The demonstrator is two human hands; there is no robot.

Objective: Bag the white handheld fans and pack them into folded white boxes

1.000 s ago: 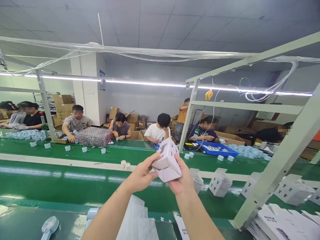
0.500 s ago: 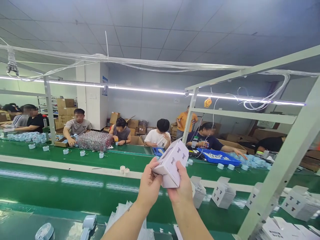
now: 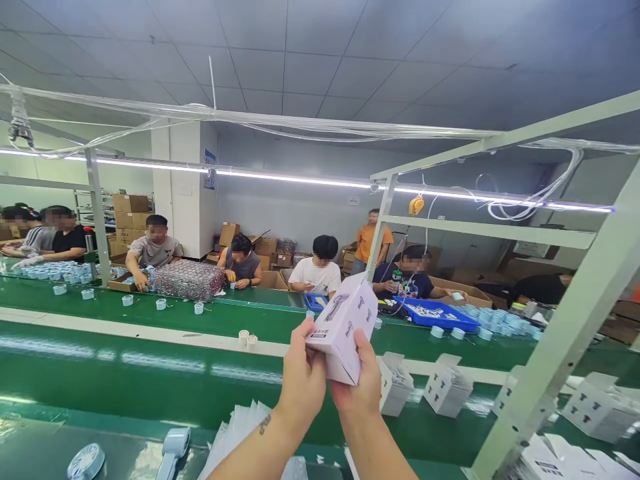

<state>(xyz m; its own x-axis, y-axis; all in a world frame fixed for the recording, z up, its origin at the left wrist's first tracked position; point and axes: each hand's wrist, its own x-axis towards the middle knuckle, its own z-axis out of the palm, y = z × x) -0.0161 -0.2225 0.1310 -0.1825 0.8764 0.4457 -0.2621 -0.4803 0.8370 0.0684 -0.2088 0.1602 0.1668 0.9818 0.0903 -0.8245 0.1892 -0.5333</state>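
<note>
Holding a white box [image 3: 345, 333] in both hands above the green belt [image 3: 150, 373]. Left hand [image 3: 304, 380] closed round the left and lower side; right hand [image 3: 361, 377] round the right, thumb flat on a printed face. Cannot see most fingers of either hand, tucked behind or under the cardboard. Long axis slanting up and to the right, away from the body; near end tipped low, toward the wrists. Cannot tell whether shut or loose at the far end; cannot see inside. Able to make out a tool-like picture and some lettering on the left face, too small to read.

Below, forearms cut off by the lower edge, partly covering translucent sleeves [image 3: 233, 437]. To the left, handheld fan [image 3: 175, 445] and round fan head [image 3: 86, 461], both cropped at the bottom.

To the right, row of open boxes [image 3: 449, 387], one partly behind the right hand, another behind the slanted post [image 3: 543, 373]. Flat cartons [image 3: 560, 460] cropped low. Farther off, blue tray [image 3: 453, 325] before seated co-workers.
</note>
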